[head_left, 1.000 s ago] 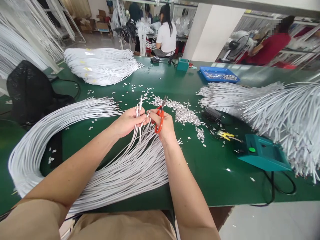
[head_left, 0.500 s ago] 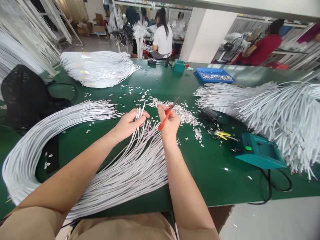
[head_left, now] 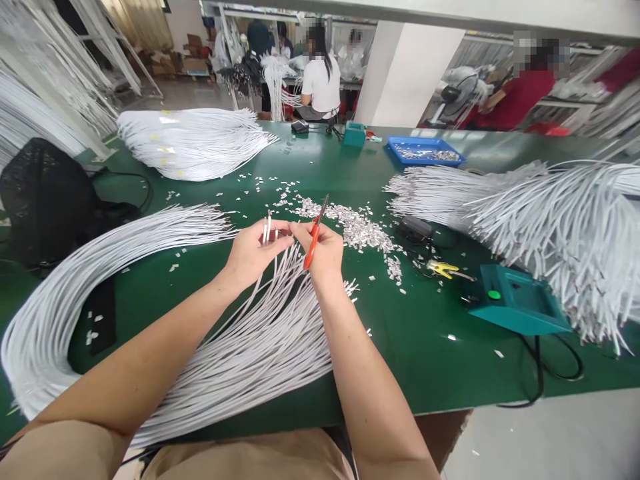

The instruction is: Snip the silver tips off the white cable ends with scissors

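Several white cables stand up between the fingers of my left hand, which is closed on them. My right hand holds red-handled scissors, their dark blades pointing up and away. The fingertips of both hands meet or nearly meet above the cable ends; what lies between them is too small to tell. Below my hands a large bundle of white cables spreads over the green table. Small silvery-white pieces are heaped just beyond my right hand.
More white cables lie at the back left and right. A teal device, yellow-handled tool and black adapter are at right. A blue tray sits at the back. A black bag is at left. People sit beyond.
My right hand has moved left with the scissors, up to my left hand's fingertips. My left hand has shifted slightly left, still holding the cables. The whole view has shifted a little.
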A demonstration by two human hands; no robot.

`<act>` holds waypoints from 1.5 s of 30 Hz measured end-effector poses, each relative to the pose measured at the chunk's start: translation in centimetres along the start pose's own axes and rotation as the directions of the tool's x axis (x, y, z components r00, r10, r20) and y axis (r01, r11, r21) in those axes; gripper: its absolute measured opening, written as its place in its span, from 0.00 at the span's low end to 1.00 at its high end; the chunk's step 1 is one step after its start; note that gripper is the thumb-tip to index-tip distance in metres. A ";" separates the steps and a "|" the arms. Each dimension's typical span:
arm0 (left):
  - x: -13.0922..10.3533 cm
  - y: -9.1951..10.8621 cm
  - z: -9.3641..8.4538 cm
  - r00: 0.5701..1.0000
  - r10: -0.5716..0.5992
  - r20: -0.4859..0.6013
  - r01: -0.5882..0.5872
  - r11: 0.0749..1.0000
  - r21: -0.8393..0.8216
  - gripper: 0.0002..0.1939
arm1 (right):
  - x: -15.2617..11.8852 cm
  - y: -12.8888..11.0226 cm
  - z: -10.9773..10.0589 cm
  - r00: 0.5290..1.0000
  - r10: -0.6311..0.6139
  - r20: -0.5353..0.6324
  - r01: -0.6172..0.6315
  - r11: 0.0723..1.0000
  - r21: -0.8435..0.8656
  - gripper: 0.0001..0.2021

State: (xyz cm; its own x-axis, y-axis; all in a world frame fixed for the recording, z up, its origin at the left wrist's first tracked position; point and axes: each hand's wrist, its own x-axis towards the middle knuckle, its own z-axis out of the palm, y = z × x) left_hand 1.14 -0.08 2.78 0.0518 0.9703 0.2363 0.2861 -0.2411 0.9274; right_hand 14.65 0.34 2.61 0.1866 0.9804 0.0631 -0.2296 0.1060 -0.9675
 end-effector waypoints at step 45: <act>0.6 0.0 -1.0 0.999 -0.012 -0.035 0.016 0.990 0.138 0.10 | 0.9 0.1 -1.7 0.973 -0.071 0.218 0.183 0.813 -0.553 0.07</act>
State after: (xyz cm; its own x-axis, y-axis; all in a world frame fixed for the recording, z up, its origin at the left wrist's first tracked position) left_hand 0.19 0.49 3.22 0.0148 0.9718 0.2354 0.4158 -0.2201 0.8824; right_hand 16.42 0.97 2.20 -0.0101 0.9829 0.1838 0.3762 0.1740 -0.9100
